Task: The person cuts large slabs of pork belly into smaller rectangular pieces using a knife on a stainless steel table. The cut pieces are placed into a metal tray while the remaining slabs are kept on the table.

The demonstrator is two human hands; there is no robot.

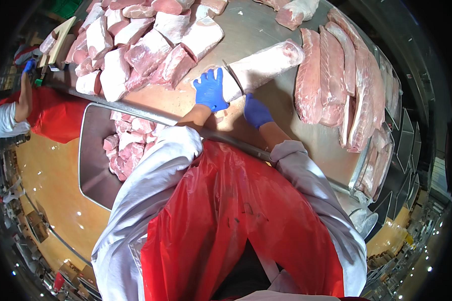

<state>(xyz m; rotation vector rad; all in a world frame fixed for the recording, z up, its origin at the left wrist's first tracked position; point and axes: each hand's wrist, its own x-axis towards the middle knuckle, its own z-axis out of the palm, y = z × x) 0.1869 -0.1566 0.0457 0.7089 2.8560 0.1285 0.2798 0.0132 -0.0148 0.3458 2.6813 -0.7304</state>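
My left hand (pixel 211 93), in a blue glove, lies with fingers spread on the near-left end of a long pale meat piece (pixel 268 62) on the worktop. My right hand (pixel 256 110), also blue-gloved, is closed on the handle of a knife, whose blade (pixel 233 76) runs up-left across that piece, just right of my left hand. Beneath my hands the surface (pixel 281 105) shows scattered small bits and stains.
Several cut meat chunks (pixel 145 52) are heaped upper left, long strips (pixel 331 75) lie right, and more meat (pixel 296 10) sits at the back. A steel tub (pixel 93 160) holds pieces below left. Trays (pixel 397 145) stand right. A co-worker (pixel 10 120) works at far left.
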